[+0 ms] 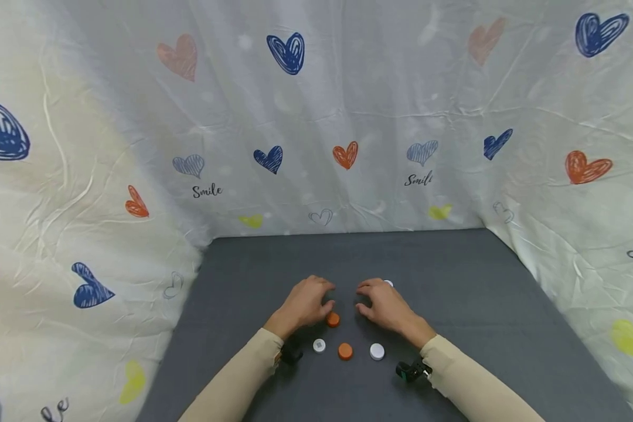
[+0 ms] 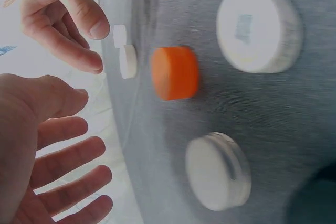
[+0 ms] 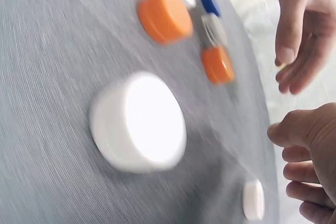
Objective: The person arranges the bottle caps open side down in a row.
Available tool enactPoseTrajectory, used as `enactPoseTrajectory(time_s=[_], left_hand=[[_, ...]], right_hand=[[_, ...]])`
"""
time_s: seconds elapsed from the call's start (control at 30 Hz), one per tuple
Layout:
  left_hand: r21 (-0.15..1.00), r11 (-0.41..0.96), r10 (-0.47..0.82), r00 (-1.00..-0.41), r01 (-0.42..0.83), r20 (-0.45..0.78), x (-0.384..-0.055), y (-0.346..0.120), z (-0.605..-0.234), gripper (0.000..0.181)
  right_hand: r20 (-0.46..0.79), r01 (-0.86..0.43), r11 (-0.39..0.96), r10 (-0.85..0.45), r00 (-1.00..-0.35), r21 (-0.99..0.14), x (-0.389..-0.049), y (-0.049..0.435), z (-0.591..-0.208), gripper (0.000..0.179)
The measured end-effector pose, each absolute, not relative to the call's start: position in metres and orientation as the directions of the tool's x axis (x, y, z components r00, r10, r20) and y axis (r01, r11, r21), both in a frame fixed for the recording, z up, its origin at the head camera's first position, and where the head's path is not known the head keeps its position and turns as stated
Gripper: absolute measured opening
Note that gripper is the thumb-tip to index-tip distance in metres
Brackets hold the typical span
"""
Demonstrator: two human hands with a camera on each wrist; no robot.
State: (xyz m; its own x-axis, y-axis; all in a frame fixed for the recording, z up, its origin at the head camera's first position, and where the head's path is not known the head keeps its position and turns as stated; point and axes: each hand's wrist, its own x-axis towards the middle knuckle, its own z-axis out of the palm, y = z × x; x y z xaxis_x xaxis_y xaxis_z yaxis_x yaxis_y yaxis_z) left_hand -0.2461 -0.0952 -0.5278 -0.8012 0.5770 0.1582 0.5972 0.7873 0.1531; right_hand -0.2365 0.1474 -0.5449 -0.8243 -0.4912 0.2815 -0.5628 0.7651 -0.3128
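Observation:
Both hands are held over the dark cloth, facing each other with a gap between. My left hand (image 1: 306,302) has loosely bent fingers and nothing in them; an orange cap (image 1: 333,319) lies below its thumb. Likewise without anything in its grasp, my right hand (image 1: 384,306) partly hides a white cap (image 1: 388,283) behind its knuckles. Closer to me lie a white cap with a grey mark (image 1: 319,346), a second orange cap (image 1: 345,351) and a plain white cap (image 1: 377,351). The right wrist view also shows a blue cap (image 3: 210,3) and a greyish cap (image 3: 213,30).
Dark grey cloth (image 1: 453,275) covers the table. Pale curtains with printed hearts (image 1: 316,105) hang behind it and along both sides. A small black camera (image 1: 412,371) sits on the right wrist.

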Motion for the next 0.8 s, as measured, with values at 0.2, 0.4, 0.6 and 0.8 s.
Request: enactPoseTrajectory(time_s=[0.2, 0.4, 0.6, 0.8], left_hand=[[0.144, 0.786, 0.581, -0.798, 0.601, 0.160, -0.260, -0.081, -0.517, 0.037], [0.147, 0.796, 0.568, -0.808, 0.587, 0.155, -0.276, -0.063, -0.509, 0.040], [0.140, 0.807, 0.560, -0.819, 0.574, 0.126, -0.291, -0.042, -0.516, 0.045], [0.151, 0.817, 0.557, -0.830, 0.556, 0.041, -0.299, -0.022, -0.529, 0.046]], right_hand=[[0.299, -0.533, 0.796, -0.454, -0.839, -0.288, -0.252, 0.168, -0.536, 0.030], [0.293, -0.496, 0.825, -0.420, -0.859, -0.271, -0.263, 0.182, -0.531, 0.033], [0.272, -0.483, 0.830, -0.413, -0.869, -0.281, -0.268, 0.189, -0.536, 0.035], [0.257, -0.470, 0.837, -0.406, -0.877, -0.281, -0.271, 0.191, -0.548, 0.036]])
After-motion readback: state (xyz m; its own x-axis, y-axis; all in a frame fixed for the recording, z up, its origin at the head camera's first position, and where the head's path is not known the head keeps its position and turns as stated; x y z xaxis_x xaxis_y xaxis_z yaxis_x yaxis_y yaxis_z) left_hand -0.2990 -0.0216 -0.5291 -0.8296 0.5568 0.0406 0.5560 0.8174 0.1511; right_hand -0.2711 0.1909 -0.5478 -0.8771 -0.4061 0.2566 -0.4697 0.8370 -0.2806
